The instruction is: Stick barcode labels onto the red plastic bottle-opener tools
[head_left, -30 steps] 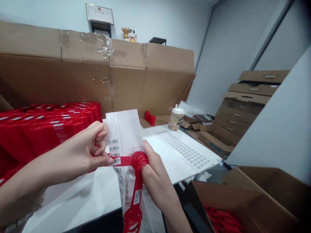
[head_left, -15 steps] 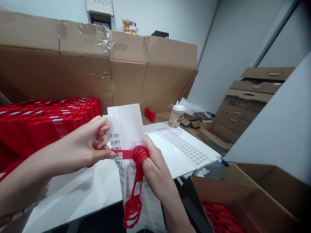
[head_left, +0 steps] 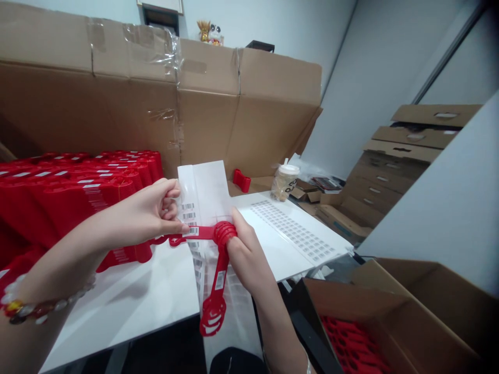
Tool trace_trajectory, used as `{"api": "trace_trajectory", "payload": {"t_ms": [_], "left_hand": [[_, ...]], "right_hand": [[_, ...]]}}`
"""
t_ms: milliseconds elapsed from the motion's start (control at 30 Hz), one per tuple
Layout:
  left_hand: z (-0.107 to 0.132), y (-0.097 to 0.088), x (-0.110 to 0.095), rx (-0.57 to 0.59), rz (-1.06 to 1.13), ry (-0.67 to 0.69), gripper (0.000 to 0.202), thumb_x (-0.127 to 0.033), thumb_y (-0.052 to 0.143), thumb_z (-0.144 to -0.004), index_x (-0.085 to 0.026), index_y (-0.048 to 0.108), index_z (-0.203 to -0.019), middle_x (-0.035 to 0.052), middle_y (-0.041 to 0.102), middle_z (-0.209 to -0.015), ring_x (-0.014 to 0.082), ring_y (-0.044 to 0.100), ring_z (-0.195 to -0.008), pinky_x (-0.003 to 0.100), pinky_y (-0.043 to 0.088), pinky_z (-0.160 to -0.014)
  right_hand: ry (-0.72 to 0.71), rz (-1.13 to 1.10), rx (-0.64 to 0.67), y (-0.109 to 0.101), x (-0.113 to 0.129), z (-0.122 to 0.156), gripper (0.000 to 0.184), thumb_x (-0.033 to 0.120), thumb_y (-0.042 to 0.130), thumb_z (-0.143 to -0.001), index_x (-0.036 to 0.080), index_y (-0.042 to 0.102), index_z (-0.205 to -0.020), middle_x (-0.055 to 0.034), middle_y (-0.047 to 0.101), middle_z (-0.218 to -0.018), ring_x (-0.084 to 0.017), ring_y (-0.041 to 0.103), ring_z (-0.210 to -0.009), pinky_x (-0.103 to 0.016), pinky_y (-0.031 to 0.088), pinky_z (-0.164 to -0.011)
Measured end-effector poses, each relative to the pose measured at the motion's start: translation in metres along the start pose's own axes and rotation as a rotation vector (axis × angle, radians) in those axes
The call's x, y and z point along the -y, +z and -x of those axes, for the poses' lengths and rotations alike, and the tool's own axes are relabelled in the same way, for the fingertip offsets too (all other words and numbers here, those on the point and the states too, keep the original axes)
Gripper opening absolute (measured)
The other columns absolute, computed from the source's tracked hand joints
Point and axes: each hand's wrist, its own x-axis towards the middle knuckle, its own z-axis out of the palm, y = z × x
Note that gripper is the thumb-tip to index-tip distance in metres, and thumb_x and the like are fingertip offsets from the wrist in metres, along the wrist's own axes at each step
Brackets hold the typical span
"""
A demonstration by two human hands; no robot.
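Left hand (head_left: 150, 208): fingers curled, thumb pinching a barcode label (head_left: 191, 231) on a red plastic strap (head_left: 203, 232). Right hand (head_left: 245, 254): fingers clenched on the strap's ribbed head (head_left: 225, 234), just beyond the left thumb. White label sheet (head_left: 205, 187) behind the left fingertips.

Red plastic stack (head_left: 78, 195) beside left hand (head_left: 150, 208)

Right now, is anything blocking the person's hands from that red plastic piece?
Nothing visible does. The right hand grips the ribbed part of the red plastic piece, and the left hand touches its strap end. The clear plastic bag lies behind it, not between.
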Motion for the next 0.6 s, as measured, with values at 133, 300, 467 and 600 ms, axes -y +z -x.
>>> {"api": "trace_trajectory", "payload": {"t_ms": [133,300,467,600], "left_hand": [[-0.005,-0.001,0.007,-0.016,-0.018,0.008,0.050,-0.023,0.079,-0.071,-0.026,0.030,-0.079,-0.0091,0.031,-0.073,0.0098,0.036,-0.062,0.027,0.040,-0.055],[-0.010,-0.002,0.011,-0.030,-0.064,0.021,0.048,-0.027,0.079,-0.074,-0.026,0.032,-0.081,-0.0083,0.033,-0.076,0.0105,0.038,-0.064,0.029,0.039,-0.055],[-0.011,-0.002,0.009,-0.040,-0.087,0.026,0.046,-0.026,0.078,-0.075,-0.026,0.033,-0.080,-0.0084,0.031,-0.078,0.0098,0.038,-0.065,0.029,0.040,-0.056],[-0.012,-0.002,0.009,-0.053,-0.092,0.027,0.045,-0.025,0.078,-0.074,-0.025,0.033,-0.078,-0.0085,0.031,-0.077,0.0097,0.038,-0.064,0.027,0.037,-0.053]], "right_hand": [[-0.012,0.024,-0.017,0.000,-0.004,-0.002,0.020,0.008,0.041,-0.084,0.022,0.052,-0.093,0.0018,0.052,-0.075,-0.017,0.048,-0.067,-0.034,0.044,-0.072],[-0.033,0.036,-0.037,0.001,-0.008,-0.003,0.021,0.006,0.039,-0.082,0.022,0.049,-0.091,0.0038,0.048,-0.073,-0.016,0.043,-0.064,-0.034,0.043,-0.071],[-0.058,0.052,-0.043,0.002,-0.009,-0.003,0.028,0.003,0.036,-0.078,0.022,0.049,-0.093,0.0025,0.050,-0.075,-0.019,0.053,-0.076,-0.034,0.042,-0.070],[-0.060,0.066,-0.049,0.004,-0.010,-0.003,0.029,0.003,0.036,-0.077,0.023,0.049,-0.093,0.0014,0.054,-0.077,-0.020,0.056,-0.080,-0.034,0.042,-0.067]]}}
